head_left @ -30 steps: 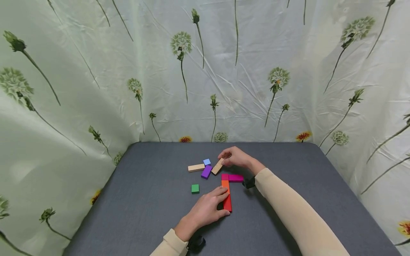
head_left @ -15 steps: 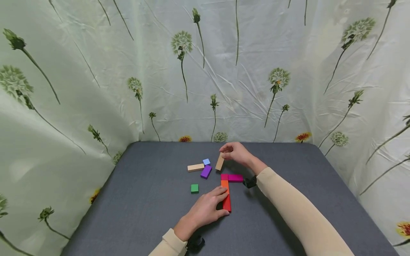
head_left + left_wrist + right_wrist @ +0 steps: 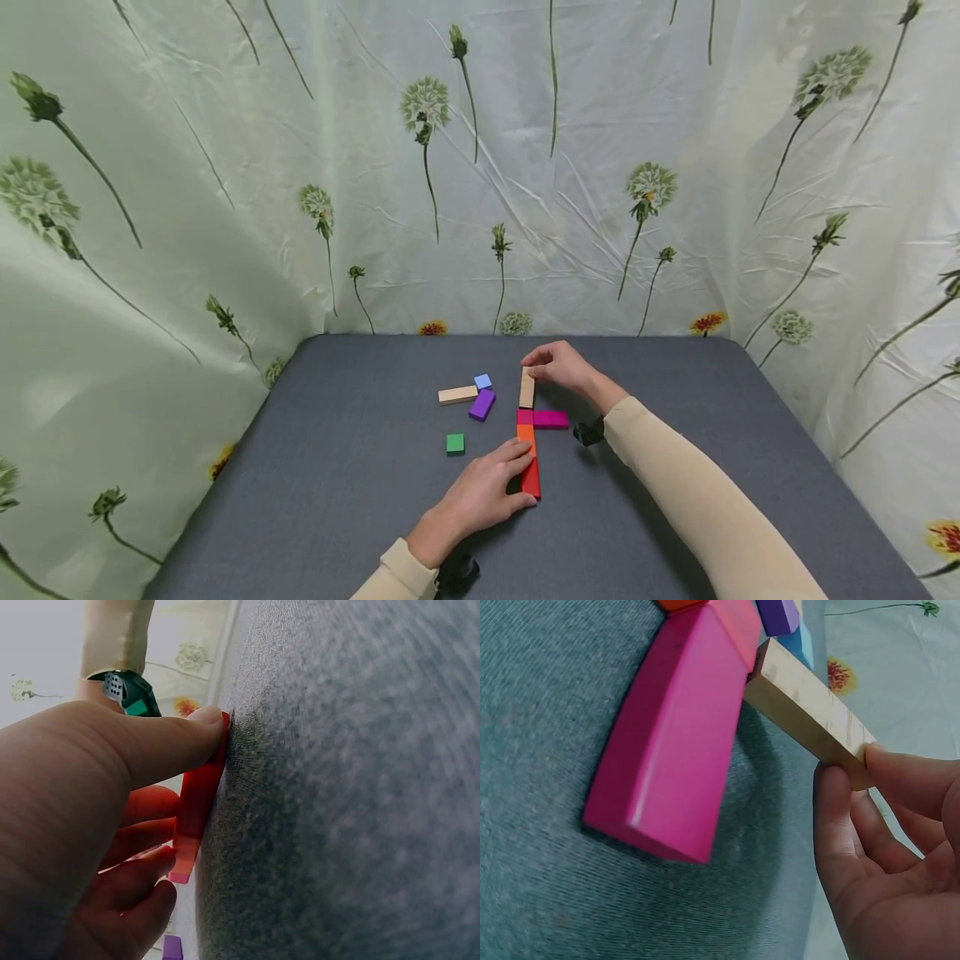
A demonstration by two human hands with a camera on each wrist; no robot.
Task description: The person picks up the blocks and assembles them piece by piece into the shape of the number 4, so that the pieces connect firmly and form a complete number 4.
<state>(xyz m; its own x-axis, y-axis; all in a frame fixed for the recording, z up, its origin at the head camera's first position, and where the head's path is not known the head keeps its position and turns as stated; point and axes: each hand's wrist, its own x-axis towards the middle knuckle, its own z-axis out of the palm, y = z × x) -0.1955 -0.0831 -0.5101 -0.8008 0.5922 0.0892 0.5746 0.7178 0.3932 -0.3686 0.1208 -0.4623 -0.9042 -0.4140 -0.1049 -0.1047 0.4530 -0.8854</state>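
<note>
In the head view my right hand pinches a plain wooden block between thumb and fingers by its far end. The right wrist view shows this block tilted, its lower end close to the pink cube. A magenta block lies to the right of that cube. Nearer me, an orange block and a red block continue the line. My left hand holds this line, thumb at the red block's near end and fingers along its left side, partly covering the orange block.
Left of the line lie a second wooden block, a light blue block and a purple block, close together. A green block sits apart, nearer me. A flower-print curtain stands behind the dark grey table.
My right hand has lifted the wooden block, turned it upright-on from its slant, and brought it rightward and down to the far end of the line. The left hand has stayed put.
</note>
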